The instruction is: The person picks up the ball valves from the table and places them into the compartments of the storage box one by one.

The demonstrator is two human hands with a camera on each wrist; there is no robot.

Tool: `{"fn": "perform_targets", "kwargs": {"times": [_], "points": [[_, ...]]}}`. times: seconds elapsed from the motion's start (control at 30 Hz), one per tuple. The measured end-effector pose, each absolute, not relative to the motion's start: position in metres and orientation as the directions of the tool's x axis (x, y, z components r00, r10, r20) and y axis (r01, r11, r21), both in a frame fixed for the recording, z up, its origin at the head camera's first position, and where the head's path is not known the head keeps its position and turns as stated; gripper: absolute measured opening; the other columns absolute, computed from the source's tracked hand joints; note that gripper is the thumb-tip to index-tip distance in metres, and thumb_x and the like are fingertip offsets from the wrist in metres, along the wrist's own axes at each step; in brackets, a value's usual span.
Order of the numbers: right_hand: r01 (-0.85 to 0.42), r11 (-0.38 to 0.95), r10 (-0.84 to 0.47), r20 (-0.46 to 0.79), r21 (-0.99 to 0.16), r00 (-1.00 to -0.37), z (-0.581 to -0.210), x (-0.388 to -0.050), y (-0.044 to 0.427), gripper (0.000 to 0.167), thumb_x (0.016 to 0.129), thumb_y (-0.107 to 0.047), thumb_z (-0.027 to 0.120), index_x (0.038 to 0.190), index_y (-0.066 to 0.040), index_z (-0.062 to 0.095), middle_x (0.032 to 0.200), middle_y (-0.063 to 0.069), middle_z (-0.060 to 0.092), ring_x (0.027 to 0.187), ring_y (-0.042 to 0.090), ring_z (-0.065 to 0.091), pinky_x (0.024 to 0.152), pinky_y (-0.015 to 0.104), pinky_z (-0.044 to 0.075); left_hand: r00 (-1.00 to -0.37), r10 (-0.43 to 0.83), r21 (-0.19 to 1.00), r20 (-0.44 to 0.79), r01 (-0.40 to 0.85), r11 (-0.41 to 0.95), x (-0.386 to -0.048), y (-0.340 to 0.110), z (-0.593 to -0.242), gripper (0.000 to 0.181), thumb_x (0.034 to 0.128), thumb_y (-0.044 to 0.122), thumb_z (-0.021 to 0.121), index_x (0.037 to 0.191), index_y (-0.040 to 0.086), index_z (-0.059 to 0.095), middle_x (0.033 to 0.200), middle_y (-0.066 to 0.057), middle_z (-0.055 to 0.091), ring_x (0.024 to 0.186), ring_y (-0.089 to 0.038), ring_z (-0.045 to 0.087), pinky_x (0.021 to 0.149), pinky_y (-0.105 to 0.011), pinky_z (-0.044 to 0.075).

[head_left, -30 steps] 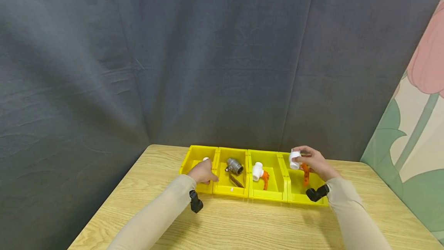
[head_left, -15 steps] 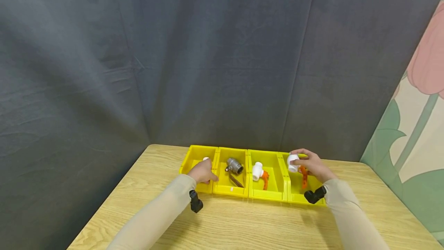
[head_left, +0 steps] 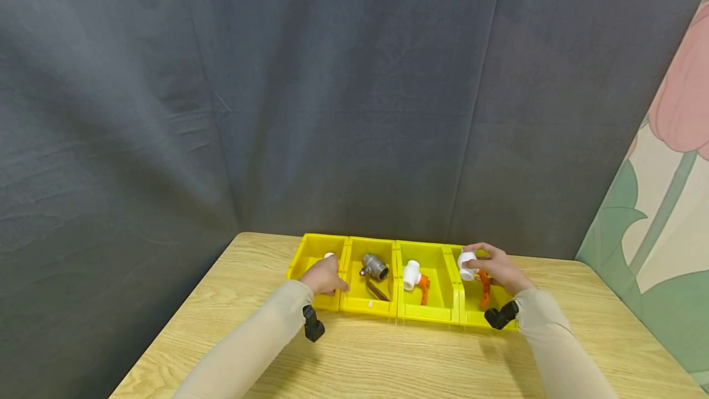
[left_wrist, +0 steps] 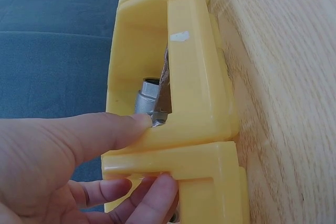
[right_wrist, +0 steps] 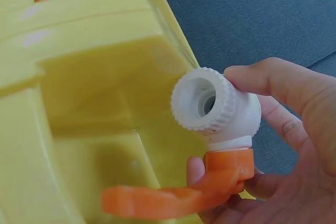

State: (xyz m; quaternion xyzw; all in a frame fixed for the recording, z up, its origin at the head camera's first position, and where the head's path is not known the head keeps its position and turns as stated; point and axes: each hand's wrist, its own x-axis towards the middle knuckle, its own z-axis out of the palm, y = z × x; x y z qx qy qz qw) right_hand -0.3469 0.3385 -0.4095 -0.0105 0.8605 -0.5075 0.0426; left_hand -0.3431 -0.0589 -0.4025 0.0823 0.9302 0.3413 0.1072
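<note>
A white plastic ball valve (right_wrist: 231, 108) with an orange lever handle (right_wrist: 173, 198) is held in my right hand (head_left: 498, 268), pinched between thumb and fingers. In the head view it sits at the back of the rightmost yellow bin (head_left: 487, 325). My left hand (head_left: 324, 274) is at the leftmost yellow bin (head_left: 312, 240). In the left wrist view its thumb (left_wrist: 115, 129) lies over the divider and its fingers (left_wrist: 160, 195) curl on the other side, gripping the bin wall. A small white piece (head_left: 329, 255) shows there, mostly hidden by the hand.
The second bin holds a grey metal ball valve (head_left: 374, 265) with a brown lever. In the third bin lies another white valve (head_left: 412, 275) with an orange handle. The joined bins stand on a wooden table (head_left: 376, 356) before a dark curtain (head_left: 343, 91).
My right hand has lowered the white valve slightly and shifted it a little left toward the rightmost bin. The left hand has stayed in place.
</note>
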Motion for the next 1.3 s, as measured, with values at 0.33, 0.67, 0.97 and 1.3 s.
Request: {"fn": "perform_targets", "kwargs": {"times": [0.33,0.67,0.97,1.3], "points": [[0.072,0.46,-0.055,-0.109,-0.885,-0.992,-0.413,-0.346,0.338,0.056,0.09,-0.029,0.069,0.133,-0.002,0.047,0.126,0.021,0.05,0.093,0.027,0.053,0.075,0.036,0.05,-0.968,0.214,0.643,-0.132,0.081,0.762,-0.34,-0.058,-0.4,0.047,0.0773,0.012,0.081,0.11,-0.002,0.05,0.086,-0.009,0.053,0.065,-0.018,0.051,0.061,-0.027,0.049],[0.101,0.424,-0.06,-0.139,-0.9,-0.988,-0.422,-0.351,0.342,0.057,0.091,-0.028,0.066,0.136,-0.001,0.045,0.131,0.022,0.047,0.106,0.03,0.049,0.08,0.039,0.051,-0.967,0.211,0.649,-0.144,0.069,0.758,-0.338,-0.058,-0.4,0.05,0.0788,0.012,0.08,0.115,-0.002,0.049,0.089,-0.009,0.053,0.069,-0.019,0.052,0.064,-0.029,0.05],[0.086,0.397,-0.097,-0.135,-0.914,-0.986,-0.429,-0.354,0.341,0.056,0.094,-0.025,0.061,0.139,0.002,0.041,0.132,0.023,0.044,0.101,0.026,0.05,0.077,0.037,0.049,-0.969,0.204,0.643,-0.14,0.068,0.763,-0.337,-0.058,-0.398,0.056,0.0785,0.011,0.08,0.121,-0.005,0.048,0.097,-0.011,0.056,0.075,-0.02,0.054,0.069,-0.031,0.053],[0.054,0.437,-0.075,-0.096,-0.898,-0.993,-0.439,-0.36,0.341,0.052,0.093,-0.018,0.062,0.133,0.009,0.045,0.124,0.024,0.05,0.098,0.026,0.049,0.078,0.033,0.045,-0.968,0.211,0.64,-0.133,0.079,0.764,-0.337,-0.058,-0.397,0.052,0.0785,0.011,0.08,0.117,-0.004,0.049,0.093,-0.01,0.054,0.071,-0.019,0.053,0.067,-0.03,0.053]]}}
